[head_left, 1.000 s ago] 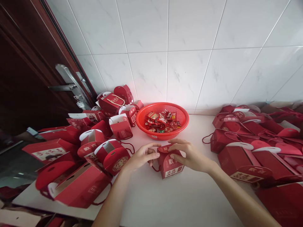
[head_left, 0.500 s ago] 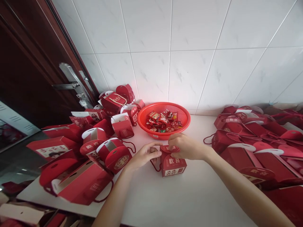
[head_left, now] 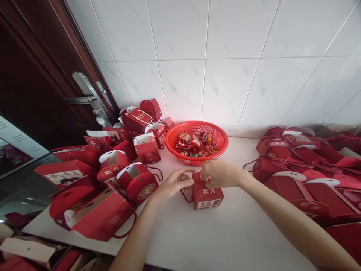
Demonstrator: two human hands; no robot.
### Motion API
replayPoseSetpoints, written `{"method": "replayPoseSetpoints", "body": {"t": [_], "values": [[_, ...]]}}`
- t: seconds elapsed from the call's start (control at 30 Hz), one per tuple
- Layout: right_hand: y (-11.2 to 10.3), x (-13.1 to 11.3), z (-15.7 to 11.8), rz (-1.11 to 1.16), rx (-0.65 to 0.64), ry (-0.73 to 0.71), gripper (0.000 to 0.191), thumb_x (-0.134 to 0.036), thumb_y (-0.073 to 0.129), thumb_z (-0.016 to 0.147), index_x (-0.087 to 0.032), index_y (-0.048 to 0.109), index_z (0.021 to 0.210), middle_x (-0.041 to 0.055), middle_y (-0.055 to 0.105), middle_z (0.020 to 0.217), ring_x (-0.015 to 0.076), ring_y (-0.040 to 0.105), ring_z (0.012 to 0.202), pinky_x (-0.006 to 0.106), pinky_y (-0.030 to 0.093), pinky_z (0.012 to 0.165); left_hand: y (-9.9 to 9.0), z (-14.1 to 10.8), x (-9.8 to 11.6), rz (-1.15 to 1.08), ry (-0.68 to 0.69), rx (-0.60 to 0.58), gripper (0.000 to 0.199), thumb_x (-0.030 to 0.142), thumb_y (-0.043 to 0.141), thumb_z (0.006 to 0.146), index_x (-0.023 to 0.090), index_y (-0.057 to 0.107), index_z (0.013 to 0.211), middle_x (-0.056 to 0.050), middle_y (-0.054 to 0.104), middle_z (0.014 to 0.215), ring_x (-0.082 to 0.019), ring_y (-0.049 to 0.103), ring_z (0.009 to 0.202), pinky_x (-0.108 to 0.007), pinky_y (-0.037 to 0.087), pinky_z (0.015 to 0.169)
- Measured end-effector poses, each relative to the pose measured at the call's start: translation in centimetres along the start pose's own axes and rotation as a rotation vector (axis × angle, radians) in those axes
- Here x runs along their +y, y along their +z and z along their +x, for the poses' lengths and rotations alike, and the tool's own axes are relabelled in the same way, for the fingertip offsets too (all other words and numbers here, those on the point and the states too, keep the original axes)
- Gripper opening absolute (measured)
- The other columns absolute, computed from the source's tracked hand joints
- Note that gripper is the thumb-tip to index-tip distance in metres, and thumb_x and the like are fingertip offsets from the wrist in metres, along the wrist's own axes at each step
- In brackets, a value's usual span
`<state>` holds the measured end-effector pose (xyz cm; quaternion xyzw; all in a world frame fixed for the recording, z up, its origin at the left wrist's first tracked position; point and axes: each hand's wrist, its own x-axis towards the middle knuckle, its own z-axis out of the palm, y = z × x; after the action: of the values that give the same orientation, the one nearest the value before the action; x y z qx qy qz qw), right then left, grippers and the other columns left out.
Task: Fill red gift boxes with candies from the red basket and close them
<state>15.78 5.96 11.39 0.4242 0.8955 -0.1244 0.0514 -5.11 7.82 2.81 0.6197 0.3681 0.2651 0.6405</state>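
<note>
My left hand [head_left: 172,185], half-open, is at the left of the red gift box [head_left: 208,196], midway between the desk's [head_left: 220,233] front and back edges. My right fingers [head_left: 206,177] curl at its flap; whether pinching, I can't tell. Probably light, creasable card: steady the side walls.

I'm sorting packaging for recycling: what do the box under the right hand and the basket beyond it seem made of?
Box: probably thin printed card, smooth satin finish, judging by flat panels and crisp folds.
Basket: most likely moulded plastic, slightly glossy, given its perforated wall and smooth, rounded rim.
</note>
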Motion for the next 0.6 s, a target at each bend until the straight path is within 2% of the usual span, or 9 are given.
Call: {"method": "replayPoseSetpoints", "body": {"t": [0.17,0.33,0.5,0.6], "values": [[-0.7,-0.4,0.4,-0.009,-0.07,0.018,0.01,-0.013,0.07,0.073,-0.017,0.07,0.064,0.0016,0.066,0.067,0.0116,0.045,0.054,0.028,0.028,0.054,0.0,-0.1,0.2,0.015,0.002,-0.002,0.055,0.045,0.076,0.078,0.018,0.064,0.124,0.001,0.064,0.073,-0.014,0.06,0.064,-0.027,0.047,0.065],[-0.6,-0.2,0.6,-0.063,-0.04,-0.036,0.018,-0.022,0.074,0.072,-0.018,0.065,0.057,-0.0006,0.057,0.056,0.0115,0.04,0.051,0.03,0.025,0.052,0.0,-0.2,0.4,0.021,0.003,0.02,0.053,0.045,0.076,0.077,0.018,0.065,0.121,0.001,0.064,0.074,-0.014,0.06,0.065,-0.027,0.048,0.066],[-0.6,0.3,0.1,-0.065,-0.01,-0.024,0.011,-0.024,0.075,0.071,-0.017,0.07,0.065,0.0034,0.066,0.068,0.0143,0.049,0.058,0.029,0.027,0.055,0.0,-0.3,0.8,-0.026,-0.003,0.011,0.059,0.051,0.076,0.076,0.015,0.062,0.12,-0.001,0.067,0.074,-0.014,0.059,0.061,-0.027,0.046,0.061],[-0.8,0.6,-0.5,-0.053,-0.018,0.015,0.007,-0.023,0.074,0.071,-0.016,0.072,0.071,0.0057,0.07,0.077,0.016,0.053,0.064,0.029,0.03,0.058,0.0,-0.5,1.2,-0.058,0.005,0.027,0.056,0.05,0.076,0.076,0.015,0.063,0.118,-0.001,0.067,0.074,-0.012,0.058,0.059,-0.027,0.046,0.06]]}}
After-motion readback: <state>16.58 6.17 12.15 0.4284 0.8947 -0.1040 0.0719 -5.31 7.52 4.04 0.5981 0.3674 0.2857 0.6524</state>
